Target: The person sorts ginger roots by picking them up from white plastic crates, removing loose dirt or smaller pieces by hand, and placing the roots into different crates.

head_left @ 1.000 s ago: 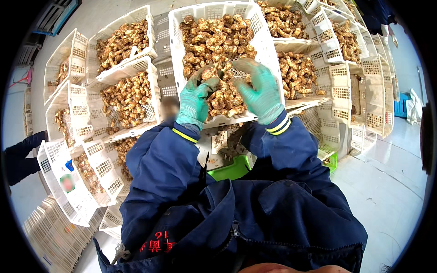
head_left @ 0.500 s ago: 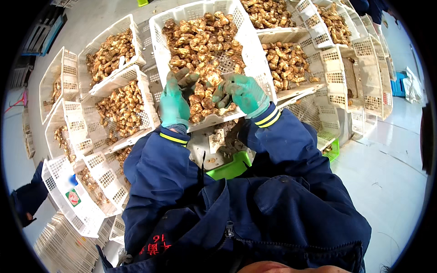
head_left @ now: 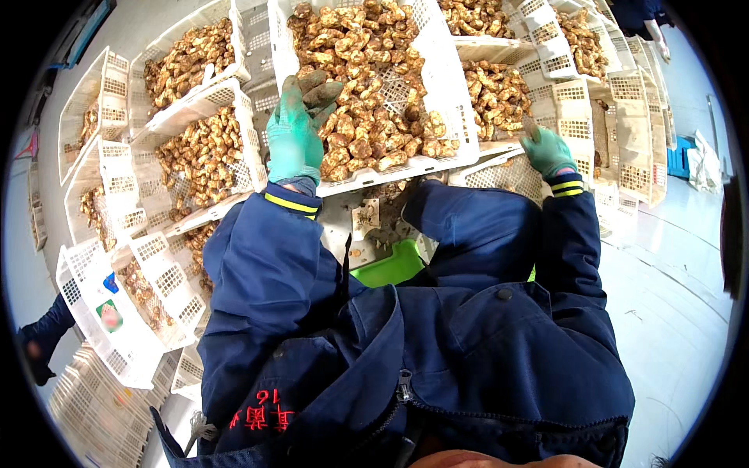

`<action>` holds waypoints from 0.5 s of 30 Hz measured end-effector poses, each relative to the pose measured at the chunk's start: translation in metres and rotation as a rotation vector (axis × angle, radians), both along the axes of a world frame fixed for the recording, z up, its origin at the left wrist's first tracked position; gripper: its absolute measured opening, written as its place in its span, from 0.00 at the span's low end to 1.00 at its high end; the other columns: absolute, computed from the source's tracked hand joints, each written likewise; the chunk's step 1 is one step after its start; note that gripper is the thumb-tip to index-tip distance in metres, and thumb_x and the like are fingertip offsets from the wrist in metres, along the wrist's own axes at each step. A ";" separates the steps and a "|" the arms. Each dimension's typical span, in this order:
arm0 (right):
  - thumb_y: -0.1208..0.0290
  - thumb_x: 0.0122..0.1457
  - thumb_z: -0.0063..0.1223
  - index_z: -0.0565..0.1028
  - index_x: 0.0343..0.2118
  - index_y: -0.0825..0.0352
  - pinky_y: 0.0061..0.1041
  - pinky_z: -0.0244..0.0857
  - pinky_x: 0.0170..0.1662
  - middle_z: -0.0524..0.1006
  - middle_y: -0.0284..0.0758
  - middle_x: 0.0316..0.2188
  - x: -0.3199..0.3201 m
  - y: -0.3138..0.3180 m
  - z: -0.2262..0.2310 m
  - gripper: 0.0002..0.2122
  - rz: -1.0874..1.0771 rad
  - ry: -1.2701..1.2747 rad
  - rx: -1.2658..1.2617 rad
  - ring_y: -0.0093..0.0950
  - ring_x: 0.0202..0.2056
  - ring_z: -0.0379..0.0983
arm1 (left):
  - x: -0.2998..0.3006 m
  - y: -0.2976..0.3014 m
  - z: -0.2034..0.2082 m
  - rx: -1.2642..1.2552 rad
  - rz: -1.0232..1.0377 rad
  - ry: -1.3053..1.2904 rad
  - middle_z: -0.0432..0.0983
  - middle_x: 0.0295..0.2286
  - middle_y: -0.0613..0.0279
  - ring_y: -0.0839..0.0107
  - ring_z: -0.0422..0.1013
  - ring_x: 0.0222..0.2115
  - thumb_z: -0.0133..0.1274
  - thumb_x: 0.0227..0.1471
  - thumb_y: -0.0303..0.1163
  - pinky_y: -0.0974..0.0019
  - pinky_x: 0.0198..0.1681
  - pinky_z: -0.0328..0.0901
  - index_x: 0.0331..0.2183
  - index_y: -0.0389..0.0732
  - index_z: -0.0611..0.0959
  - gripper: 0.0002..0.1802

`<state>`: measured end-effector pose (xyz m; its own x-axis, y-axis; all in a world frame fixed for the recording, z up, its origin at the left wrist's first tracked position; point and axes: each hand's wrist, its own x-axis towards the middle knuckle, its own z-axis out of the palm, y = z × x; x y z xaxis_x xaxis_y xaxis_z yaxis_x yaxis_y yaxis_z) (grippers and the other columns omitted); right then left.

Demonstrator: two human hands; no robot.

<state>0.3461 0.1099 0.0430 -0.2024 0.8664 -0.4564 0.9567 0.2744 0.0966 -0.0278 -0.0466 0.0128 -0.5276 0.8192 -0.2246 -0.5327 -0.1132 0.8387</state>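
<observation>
A white perforated crate [head_left: 462, 117] of brown-and-cream mushrooms [head_left: 355, 74] stands in front of me. My left hand [head_left: 296, 132], in a green glove with dirt-darkened fingers, is over its left front corner. Those fingers are stretched out, with nothing seen between them. Off to the right, my right hand [head_left: 548, 152], gloved alike, is at the front edge of another white crate [head_left: 544, 97] holding mushrooms [head_left: 495, 100]. Its fingers look curled together, and whatever they hold is hidden.
More white crates of mushrooms stand at the left [head_left: 199, 160] and far right [head_left: 583, 47]. Below the middle crate are a dirty surface with a pale square piece [head_left: 365, 214] and a green tray [head_left: 390, 265]. Another person's sleeve [head_left: 48, 331] shows at the left rim.
My right hand has left the middle crate's front and swung right to the neighbouring crate. My left hand stays near the left corner, its fingers now clear of the mushrooms. The view has shifted slightly.
</observation>
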 end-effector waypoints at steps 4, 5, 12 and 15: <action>0.64 0.57 0.42 0.68 0.47 0.63 0.33 0.65 0.43 0.75 0.42 0.38 -0.135 -0.034 -0.006 0.16 0.308 0.591 -0.144 0.41 0.40 0.72 | -0.003 -0.003 -0.003 -0.007 -0.014 0.026 0.70 0.43 0.52 0.61 0.72 0.40 0.37 0.59 0.48 0.57 0.44 0.67 0.48 0.40 0.66 0.24; 0.63 0.56 0.46 0.67 0.51 0.63 0.30 0.64 0.47 0.74 0.42 0.41 -0.166 -0.038 -0.013 0.19 0.441 0.503 -0.206 0.37 0.43 0.71 | -0.004 -0.004 0.000 -0.018 -0.032 0.048 0.71 0.43 0.52 0.61 0.72 0.40 0.38 0.59 0.47 0.57 0.44 0.67 0.48 0.38 0.67 0.24; 0.72 0.52 0.53 0.72 0.48 0.60 0.29 0.63 0.49 0.73 0.43 0.44 -0.222 -0.049 -0.115 0.18 0.159 0.348 -0.390 0.36 0.47 0.70 | 0.000 -0.005 0.002 0.013 0.014 -0.094 0.73 0.41 0.55 0.68 0.73 0.36 0.44 0.58 0.43 0.63 0.42 0.67 0.46 0.35 0.73 0.22; 0.74 0.51 0.52 0.75 0.41 0.62 0.29 0.65 0.44 0.75 0.41 0.39 -0.205 -0.033 -0.120 0.13 0.187 0.517 -0.270 0.36 0.40 0.73 | -0.006 -0.005 0.002 -0.064 -0.082 -0.051 0.74 0.40 0.55 0.68 0.73 0.36 0.44 0.57 0.44 0.62 0.42 0.66 0.45 0.35 0.74 0.22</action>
<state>0.1412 0.0765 -0.0774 -0.5936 0.6621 -0.4575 0.7946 0.3922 -0.4634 -0.0333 -0.0515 0.0153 -0.4460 0.8421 -0.3032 -0.5804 -0.0142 0.8142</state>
